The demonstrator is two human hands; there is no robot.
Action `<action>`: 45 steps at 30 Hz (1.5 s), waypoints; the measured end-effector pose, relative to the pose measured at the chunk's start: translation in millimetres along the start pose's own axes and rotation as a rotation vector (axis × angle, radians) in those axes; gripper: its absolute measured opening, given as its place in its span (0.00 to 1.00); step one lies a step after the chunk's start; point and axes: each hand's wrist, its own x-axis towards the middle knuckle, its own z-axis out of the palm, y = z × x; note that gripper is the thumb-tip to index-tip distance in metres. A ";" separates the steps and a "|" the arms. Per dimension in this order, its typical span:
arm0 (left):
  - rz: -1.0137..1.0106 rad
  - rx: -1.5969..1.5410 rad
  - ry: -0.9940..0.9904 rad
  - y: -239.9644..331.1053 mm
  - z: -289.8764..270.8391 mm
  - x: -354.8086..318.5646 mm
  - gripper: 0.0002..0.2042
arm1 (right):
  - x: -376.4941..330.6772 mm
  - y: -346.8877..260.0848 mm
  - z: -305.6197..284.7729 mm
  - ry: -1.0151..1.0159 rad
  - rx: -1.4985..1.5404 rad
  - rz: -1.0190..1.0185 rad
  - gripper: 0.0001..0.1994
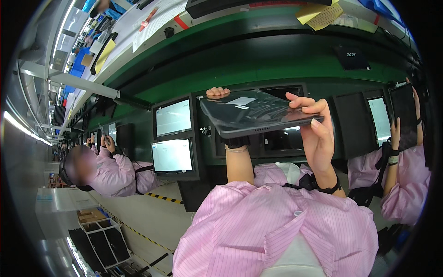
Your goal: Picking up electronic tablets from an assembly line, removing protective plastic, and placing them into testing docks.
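Note:
A dark tablet (272, 117) is held up in front of my chest, tilted, with clear, glossy film over its surface. White labels and a row of small speaker holes along its near edge are visible. My left hand (218, 92) grips the tablet's left end from beneath; only its fingertips show over the far edge, and the palm is hidden. At the right end, my right hand (318, 127) has its thumb at the near edge and its fingers over the film. Under the tablet lies a black tray (221, 148), partly covered, with a dark screen in it.
To the left, a black tray (195, 159) holds two lit tablets (173, 119). Another dark tablet (351, 58) lies on the green bench at far right. A co-worker on the right holds a dark device (402, 115); another person (115, 173) works at left. A shelf (152, 44) spans the back.

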 end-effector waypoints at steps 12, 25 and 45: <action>-0.231 -0.107 0.129 -4.4 -17.9 -51.0 0.11 | -12.1 3.8 -38.8 -0.085 -0.125 -0.105 0.33; -0.656 0.478 0.018 78.2 179.0 -65.9 0.30 | 19.9 -50.3 -39.8 0.261 0.047 0.162 0.13; -1.181 1.329 0.195 123.4 -95.1 -115.5 0.30 | 34.3 274.2 -92.3 0.261 -0.529 0.816 0.08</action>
